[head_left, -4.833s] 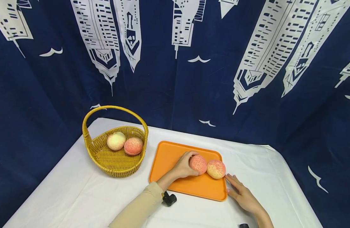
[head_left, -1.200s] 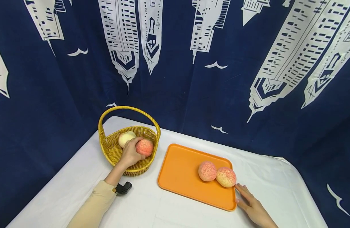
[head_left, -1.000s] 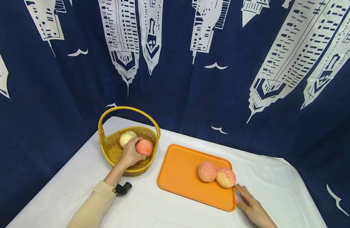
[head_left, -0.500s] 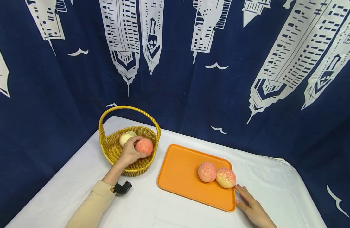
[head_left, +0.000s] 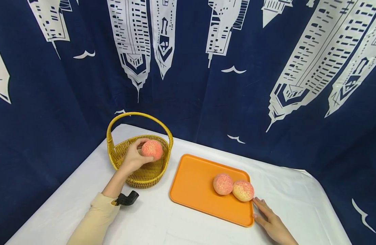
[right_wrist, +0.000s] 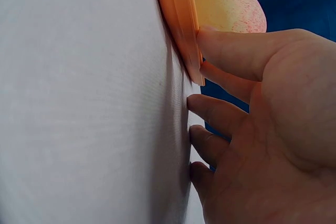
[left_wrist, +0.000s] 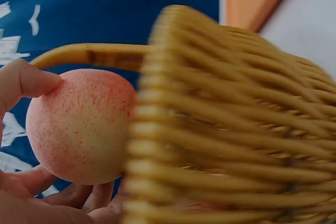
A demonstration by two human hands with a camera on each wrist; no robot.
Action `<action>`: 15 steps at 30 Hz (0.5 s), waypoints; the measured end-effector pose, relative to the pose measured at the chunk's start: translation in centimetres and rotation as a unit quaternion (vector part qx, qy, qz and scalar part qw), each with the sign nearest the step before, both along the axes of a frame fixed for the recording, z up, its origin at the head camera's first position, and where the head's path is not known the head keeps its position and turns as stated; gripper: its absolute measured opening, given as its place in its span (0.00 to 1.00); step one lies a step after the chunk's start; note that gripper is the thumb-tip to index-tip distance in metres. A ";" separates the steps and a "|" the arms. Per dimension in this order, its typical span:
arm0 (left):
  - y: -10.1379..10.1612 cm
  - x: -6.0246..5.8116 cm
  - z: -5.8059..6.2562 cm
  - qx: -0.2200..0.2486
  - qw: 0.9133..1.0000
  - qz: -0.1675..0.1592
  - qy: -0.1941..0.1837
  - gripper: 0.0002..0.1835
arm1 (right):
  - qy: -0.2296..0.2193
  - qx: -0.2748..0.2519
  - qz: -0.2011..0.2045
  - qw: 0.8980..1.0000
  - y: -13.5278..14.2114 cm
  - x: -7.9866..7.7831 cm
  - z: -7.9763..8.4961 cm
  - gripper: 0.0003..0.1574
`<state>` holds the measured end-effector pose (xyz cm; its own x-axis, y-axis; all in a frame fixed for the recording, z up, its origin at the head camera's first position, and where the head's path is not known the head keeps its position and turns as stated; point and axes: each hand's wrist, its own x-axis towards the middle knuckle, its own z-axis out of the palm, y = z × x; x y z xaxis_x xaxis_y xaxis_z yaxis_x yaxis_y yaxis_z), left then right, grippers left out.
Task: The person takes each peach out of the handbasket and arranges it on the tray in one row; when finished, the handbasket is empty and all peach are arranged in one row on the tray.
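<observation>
My left hand [head_left: 132, 158] grips a pinkish-red peach [head_left: 153, 150] between thumb and fingers, up at the level of the rim of a wicker basket [head_left: 143, 183]. In the left wrist view the peach [left_wrist: 81, 127] shows beside the blurred basket wall [left_wrist: 236, 124], which hides part of it. The pale peach lying in the basket is hidden behind the hand. My right hand [head_left: 272, 223] lies with extended fingers at the right edge of an orange tray [head_left: 194, 180]. In the right wrist view its thumb [right_wrist: 236, 48] touches the tray rim, close to a yellow-pink peach [right_wrist: 228, 6].
On the tray's right half a pink peach [head_left: 223, 184] sits against the yellow-pink one. The basket's arched handle [head_left: 139, 114] rises over the left hand. A white cloth [head_left: 163, 221] covers the table, and a navy curtain [head_left: 188, 95] hangs behind.
Earlier the left hand held the peach on the tray. It moved left to the basket, took hold of the red peach there and has raised it. The right hand stays at the tray edge.
</observation>
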<state>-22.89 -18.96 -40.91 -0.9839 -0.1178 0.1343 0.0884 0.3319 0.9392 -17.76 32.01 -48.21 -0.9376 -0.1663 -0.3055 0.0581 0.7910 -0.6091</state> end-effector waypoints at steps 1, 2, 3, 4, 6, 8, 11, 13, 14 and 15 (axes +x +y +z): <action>-0.2 0.2 0.3 -0.001 1.000 -0.004 0.007 0.39 | -0.001 -0.001 0.000 1.000 0.0 0.0 0.0 0.48; -0.4 0.4 0.7 0.000 1.000 -0.008 0.014 0.39 | -0.001 0.001 0.001 1.000 0.0 0.0 0.0 0.49; -0.6 0.6 1.1 -0.001 1.000 -0.009 0.020 0.38 | -0.002 0.002 0.001 1.000 0.0 0.0 0.0 0.49; -0.8 0.9 1.4 0.000 1.000 -0.010 0.026 0.38 | -0.002 0.001 0.000 1.000 0.0 0.0 0.0 0.49; -1.2 1.4 2.2 0.001 0.999 -0.013 0.040 0.37 | -0.002 0.001 0.001 1.000 0.0 0.0 0.0 0.49; -1.4 1.9 2.9 0.008 0.998 -0.019 0.052 0.37 | 0.001 -0.001 0.002 1.000 0.0 0.0 0.0 0.49; -1.2 2.7 3.8 0.022 0.997 -0.034 0.070 0.36 | 0.007 -0.008 0.002 1.000 0.1 0.1 0.0 0.48; -0.8 3.1 4.2 0.028 0.995 -0.042 0.081 0.36 | 0.012 -0.015 0.002 1.000 0.1 0.2 0.0 0.47; -0.5 3.3 4.3 0.028 0.995 -0.045 0.087 0.36 | 0.017 -0.017 0.002 1.000 0.1 0.2 0.0 0.46; -0.2 3.5 4.4 0.028 0.994 -0.048 0.092 0.36 | 0.020 -0.019 0.002 1.000 0.1 0.2 0.0 0.46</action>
<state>-19.40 -19.18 -36.47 -0.9501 -0.0365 0.3097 0.2900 0.2611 0.9207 -17.56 32.13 -48.22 -0.9480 -0.1813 -0.2615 0.0302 0.7668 -0.6411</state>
